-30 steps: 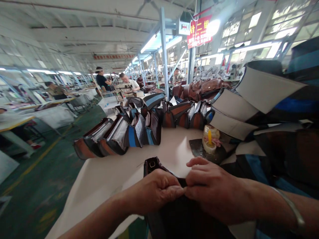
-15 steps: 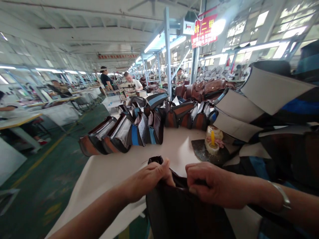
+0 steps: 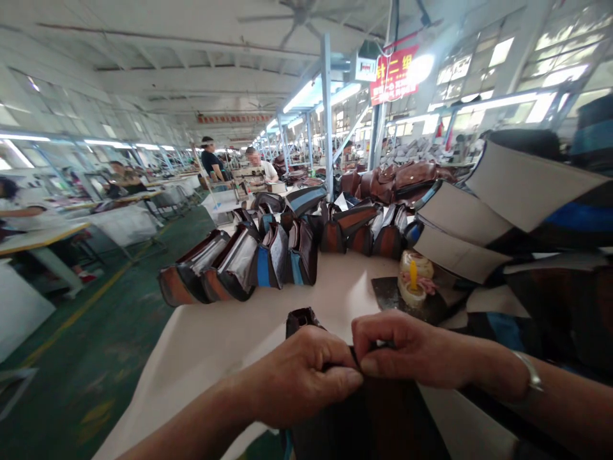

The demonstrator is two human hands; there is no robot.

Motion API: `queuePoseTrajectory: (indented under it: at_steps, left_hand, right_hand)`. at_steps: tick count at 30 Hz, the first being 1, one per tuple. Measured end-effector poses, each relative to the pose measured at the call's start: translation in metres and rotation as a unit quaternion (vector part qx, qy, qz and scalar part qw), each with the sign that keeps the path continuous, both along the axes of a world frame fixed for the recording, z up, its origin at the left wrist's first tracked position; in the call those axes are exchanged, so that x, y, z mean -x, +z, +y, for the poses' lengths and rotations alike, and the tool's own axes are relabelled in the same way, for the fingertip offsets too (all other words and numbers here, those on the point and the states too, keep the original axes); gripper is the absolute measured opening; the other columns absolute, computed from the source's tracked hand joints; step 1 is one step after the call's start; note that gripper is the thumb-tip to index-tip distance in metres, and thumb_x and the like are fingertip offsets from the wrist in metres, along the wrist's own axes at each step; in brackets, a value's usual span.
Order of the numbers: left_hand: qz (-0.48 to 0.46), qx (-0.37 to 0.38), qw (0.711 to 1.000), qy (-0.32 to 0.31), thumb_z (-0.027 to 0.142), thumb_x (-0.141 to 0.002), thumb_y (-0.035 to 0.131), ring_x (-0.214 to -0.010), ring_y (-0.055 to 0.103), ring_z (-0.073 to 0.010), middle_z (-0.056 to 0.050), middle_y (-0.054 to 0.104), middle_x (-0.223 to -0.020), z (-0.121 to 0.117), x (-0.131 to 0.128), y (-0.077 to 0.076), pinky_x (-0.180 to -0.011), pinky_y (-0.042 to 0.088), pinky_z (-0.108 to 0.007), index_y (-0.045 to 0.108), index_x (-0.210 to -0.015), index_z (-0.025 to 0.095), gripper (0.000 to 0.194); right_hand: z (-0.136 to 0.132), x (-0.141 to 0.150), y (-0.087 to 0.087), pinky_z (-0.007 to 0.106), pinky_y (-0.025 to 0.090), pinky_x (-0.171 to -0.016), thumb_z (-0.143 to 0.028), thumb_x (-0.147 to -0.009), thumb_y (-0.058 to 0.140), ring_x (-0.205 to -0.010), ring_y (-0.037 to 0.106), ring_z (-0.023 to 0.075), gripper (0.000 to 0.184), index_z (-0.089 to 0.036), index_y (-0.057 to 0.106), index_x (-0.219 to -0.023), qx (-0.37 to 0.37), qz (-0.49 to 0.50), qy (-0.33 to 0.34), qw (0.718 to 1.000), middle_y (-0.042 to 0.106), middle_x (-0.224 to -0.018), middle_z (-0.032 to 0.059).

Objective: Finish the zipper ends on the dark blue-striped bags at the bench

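Observation:
A dark bag (image 3: 378,415) with a brown stripe stands upright at the near edge of the table, its lower part cut off by the frame. My left hand (image 3: 306,374) is closed on its top edge, thumb and fingers pinching the rim. Right beside it, my right hand (image 3: 402,348) pinches the same edge, a bracelet on that wrist. The two hands nearly touch. Beyond my left hand the bag's far top corner (image 3: 301,317) sticks up, dark and shiny. My palms hide the rest of the rim.
Across the pale table (image 3: 230,338) stand several striped bags (image 3: 230,268) in rows. A glue pot with a yellow stick (image 3: 413,284) sits on a dark board (image 3: 385,295). Curved pale panels (image 3: 522,179) pile up at right. Co-workers sit and stand farther back.
My left hand has moved right along the bag's rim, closer to my right hand, and turned over with its thumb now lower. The view has shifted slightly.

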State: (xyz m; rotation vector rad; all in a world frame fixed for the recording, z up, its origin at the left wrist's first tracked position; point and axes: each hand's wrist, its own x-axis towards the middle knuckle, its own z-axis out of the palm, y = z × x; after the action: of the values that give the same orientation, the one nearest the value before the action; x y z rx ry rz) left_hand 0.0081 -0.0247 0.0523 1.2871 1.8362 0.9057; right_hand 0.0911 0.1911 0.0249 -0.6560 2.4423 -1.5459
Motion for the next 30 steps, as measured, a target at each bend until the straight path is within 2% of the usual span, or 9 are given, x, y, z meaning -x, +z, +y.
queuePoseTrajectory:
  at_steps: [4,8,12,16,20,22,25,27,30]
  left_hand:
    - [0.008,-0.058,0.992,0.115,0.024,-0.077,0.055,-0.063,0.043,-0.0119,0.002,0.048,-0.064,-0.011,0.006,0.004,-0.059,0.032,-0.026,0.057,-0.065,0.015,0.015]
    - [-0.029,-0.136,0.985,0.106,0.028,-0.078,0.058,-0.064,0.044,-0.0133,0.001,0.048,-0.065,-0.024,0.017,-0.001,-0.061,0.033,-0.028,0.056,-0.064,0.015,0.019]
    - [-0.066,-0.165,0.979,0.101,0.03,-0.079,0.06,-0.066,0.043,-0.0136,0.001,0.048,-0.067,-0.042,0.028,-0.018,-0.064,0.032,-0.029,0.057,-0.065,0.014,0.021]
    - [-0.106,-0.094,0.983,0.12,0.033,-0.076,0.061,-0.065,0.038,-0.0131,0.002,0.044,-0.066,-0.067,0.035,-0.031,-0.062,0.027,-0.029,0.057,-0.07,0.014,0.02]
    - [-0.076,0.01,0.987,0.143,0.024,-0.071,0.057,-0.068,0.041,-0.0135,0.002,0.047,-0.069,-0.081,0.029,-0.017,-0.064,0.028,-0.028,0.061,-0.075,0.014,0.011]
    - [-0.089,0.034,0.984,0.149,0.018,-0.067,0.056,-0.075,0.046,-0.0147,0.001,0.055,-0.078,-0.081,0.021,-0.005,-0.068,0.032,-0.027,0.066,-0.086,0.014,0.022]
    - [-0.113,0.052,0.981,0.148,0.023,-0.075,0.057,-0.077,0.047,-0.0139,0.002,0.057,-0.083,-0.073,0.012,0.007,-0.068,0.033,-0.026,0.068,-0.098,0.016,0.027]
    - [-0.103,0.065,0.981,0.149,0.033,-0.081,0.06,-0.069,0.04,-0.0119,0.003,0.051,-0.075,-0.068,0.008,0.007,-0.062,0.029,-0.026,0.069,-0.093,0.015,0.024]
    - [-0.12,0.063,0.979,0.156,0.041,-0.078,0.065,-0.061,0.033,-0.0103,0.004,0.044,-0.066,-0.063,0.007,-0.001,-0.056,0.023,-0.028,0.067,-0.083,0.013,0.028]
  right_hand:
    - [0.012,0.014,0.011,0.031,0.04,-0.08,-0.06,-0.095,0.055,-0.089,0.052,0.0203,0.049,-0.014,0.063,-0.112,0.022,0.03,0.061,0.997,0.059,-0.1,0.0065]
    - [0.002,0.022,0.016,0.029,0.041,-0.084,-0.056,-0.075,0.082,-0.093,0.054,0.0206,0.051,-0.015,0.066,-0.101,0.015,0.135,0.078,0.988,0.061,-0.103,0.0061]
    - [-0.013,0.03,0.002,0.03,0.043,-0.091,-0.052,-0.073,0.085,-0.1,0.057,0.0224,0.053,-0.015,0.066,-0.106,0.086,0.069,0.107,0.988,0.063,-0.107,0.0058]
    - [-0.023,0.041,-0.032,0.033,0.043,-0.092,-0.055,-0.074,0.084,-0.1,0.056,0.0236,0.055,-0.015,0.065,-0.107,0.094,0.003,0.098,0.991,0.062,-0.102,0.0037]
    - [-0.04,0.046,-0.056,0.03,0.044,-0.08,-0.059,-0.073,0.082,-0.085,0.053,0.0192,0.054,-0.014,0.063,-0.098,0.11,-0.009,0.082,0.991,0.059,-0.091,0.002]
    - [-0.049,0.045,-0.057,0.028,0.043,-0.075,-0.056,-0.073,0.083,-0.08,0.051,0.0174,0.052,-0.015,0.062,-0.097,0.114,-0.01,0.074,0.991,0.059,-0.091,0.0016]
    - [-0.059,0.041,-0.045,0.025,0.04,-0.067,-0.05,-0.069,0.088,-0.077,0.049,0.0154,0.051,-0.016,0.062,-0.096,0.085,-0.011,0.063,0.994,0.059,-0.09,0.0]
    - [-0.062,0.038,-0.035,0.024,0.038,-0.065,-0.048,-0.065,0.091,-0.076,0.049,0.0148,0.052,-0.016,0.063,-0.095,0.058,-0.015,0.048,0.997,0.06,-0.089,-0.001]
    - [-0.062,0.035,-0.03,0.022,0.037,-0.059,-0.047,-0.057,0.095,-0.073,0.046,0.0134,0.058,-0.017,0.061,-0.093,0.036,-0.042,0.004,0.998,0.059,-0.087,-0.0024]
